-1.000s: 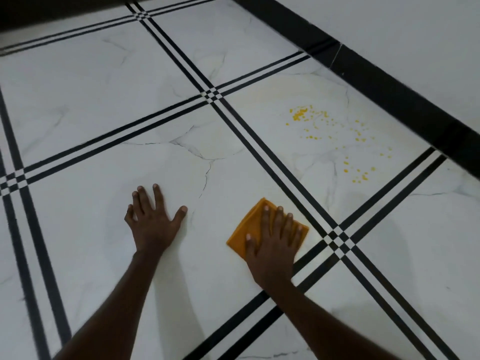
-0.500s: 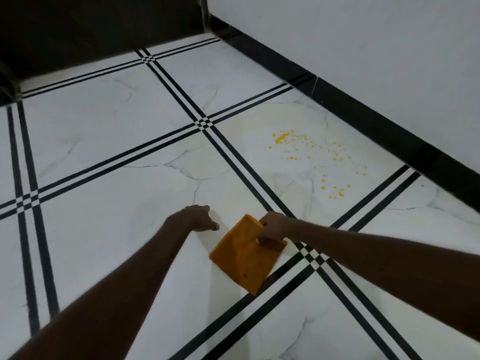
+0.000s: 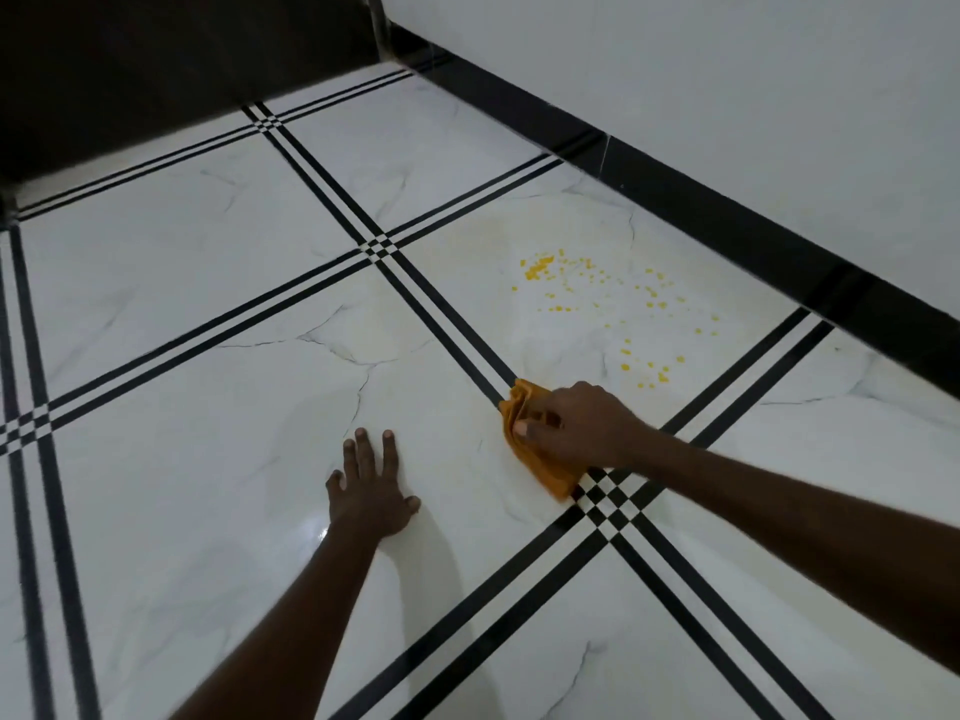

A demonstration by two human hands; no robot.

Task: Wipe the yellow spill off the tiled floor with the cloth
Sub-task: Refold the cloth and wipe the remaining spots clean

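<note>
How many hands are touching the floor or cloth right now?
2. The left hand lies flat on the white tile, fingers spread. The right hand grips the orange cloth beside the black line crossing, short of the yellow spill.

The floor (image 3: pixel 208 459) is glossy white marble-look tile, divided by paired black lines that cross in small checkered squares. Yellow spill droplets (image 3: pixel 597 298) lie scattered over the tile toward two o'clock, densest at their far left end and thinning toward the black skirting (image 3: pixel 727 220) along the wall. An orange cloth (image 3: pixel 540 459) lies bunched on the floor at about three o'clock, beside a checkered crossing and well short of the droplets, pressed under the right hand (image 3: pixel 582 428). The left hand (image 3: pixel 371 491) rests flat, fingers spread, on the tile near centre.
</note>
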